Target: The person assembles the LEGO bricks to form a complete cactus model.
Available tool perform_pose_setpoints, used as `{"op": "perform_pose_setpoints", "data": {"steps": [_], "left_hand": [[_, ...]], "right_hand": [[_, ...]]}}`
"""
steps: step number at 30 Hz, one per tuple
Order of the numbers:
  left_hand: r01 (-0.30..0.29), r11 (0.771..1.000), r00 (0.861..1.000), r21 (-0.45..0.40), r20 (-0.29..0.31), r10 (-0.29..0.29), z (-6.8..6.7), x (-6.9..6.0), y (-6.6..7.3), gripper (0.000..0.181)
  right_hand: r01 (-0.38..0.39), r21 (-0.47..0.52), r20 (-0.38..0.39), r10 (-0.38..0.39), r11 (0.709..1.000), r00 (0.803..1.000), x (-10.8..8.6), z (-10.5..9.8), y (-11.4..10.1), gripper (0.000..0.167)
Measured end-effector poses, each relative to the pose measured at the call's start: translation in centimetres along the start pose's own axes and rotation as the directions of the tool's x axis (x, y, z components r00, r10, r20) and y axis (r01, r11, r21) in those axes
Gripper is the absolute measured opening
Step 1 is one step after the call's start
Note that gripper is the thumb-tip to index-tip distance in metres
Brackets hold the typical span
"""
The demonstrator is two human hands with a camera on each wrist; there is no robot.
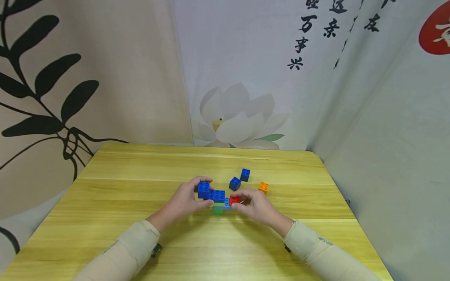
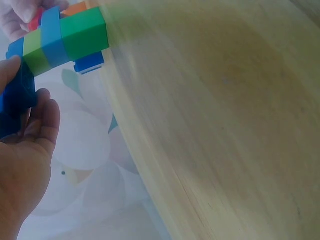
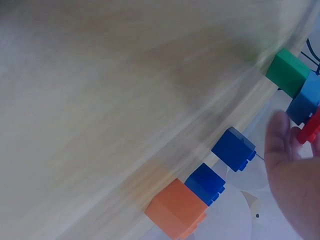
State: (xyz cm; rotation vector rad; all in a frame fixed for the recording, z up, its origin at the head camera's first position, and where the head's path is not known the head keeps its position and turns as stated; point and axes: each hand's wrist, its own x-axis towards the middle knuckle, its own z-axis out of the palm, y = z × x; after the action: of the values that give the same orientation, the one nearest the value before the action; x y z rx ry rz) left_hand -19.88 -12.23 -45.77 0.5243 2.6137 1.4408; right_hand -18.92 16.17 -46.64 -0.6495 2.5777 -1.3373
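Note:
A built-up stack of toy building bricks stands at the middle of the table, its green brick lowest, with a light blue brick and a lime brick above. Dark blue bricks top it and jut out to the left. My left hand grips the dark blue end between thumb and fingers. With thumb and fingertips, my right hand pinches a red brick at the right end of the light blue brick. Whether the red brick is pressed onto the studs I cannot tell.
Behind the right hand lie two loose dark blue bricks and an orange brick. The wooden table ends at a printed curtain at the back.

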Motion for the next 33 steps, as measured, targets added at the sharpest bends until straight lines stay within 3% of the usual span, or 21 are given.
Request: {"op": "perform_pose_setpoints", "data": {"steps": [6,14,33], "left_hand": [[-0.013,1.0,1.0,0.011,0.004,0.013,-0.04,0.06,-0.08,0.066],[-0.011,1.0,1.0,0.029,0.002,0.011,-0.02,0.12,-0.09,0.065],[-0.004,1.0,1.0,0.018,-0.003,0.004,0.09,0.12,-0.28,0.063]], "right_hand": [[-0.073,0.12,0.036,0.069,0.99,0.997,-0.02,0.0,0.05,0.028],[-0.085,0.152,0.067,0.076,0.985,0.995,0.11,-0.18,0.09,0.031],[-0.098,0.222,0.031,0.093,0.97,0.995,0.27,0.65,0.89,0.039]]}}
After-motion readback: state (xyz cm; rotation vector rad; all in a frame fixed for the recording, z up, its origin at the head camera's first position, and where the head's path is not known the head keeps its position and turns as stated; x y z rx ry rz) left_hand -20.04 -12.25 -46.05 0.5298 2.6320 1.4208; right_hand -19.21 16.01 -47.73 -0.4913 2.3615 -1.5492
